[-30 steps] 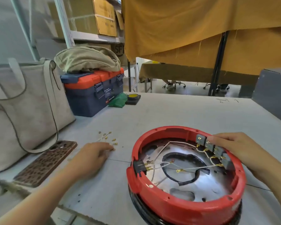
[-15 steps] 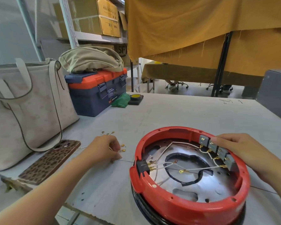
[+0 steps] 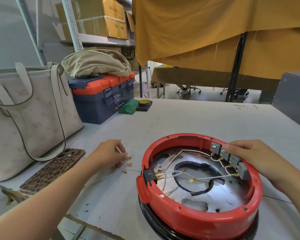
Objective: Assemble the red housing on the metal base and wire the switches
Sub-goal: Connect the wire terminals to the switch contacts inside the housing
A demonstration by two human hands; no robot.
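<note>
While the right hand (image 3: 253,158) grips the red housing (image 3: 197,220) rim, the left hand (image 3: 109,155) pinches a white wire (image 3: 119,150).

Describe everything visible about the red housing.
The red housing is a glossy, plastic-looking round ring, open on top, sitting level on a metal base over a black rim near the table's front edge. Four grey switches line its inner right wall and a black connector sits in its left wall, with white wires crossing between them. The right hand rests on its right rim.
</note>
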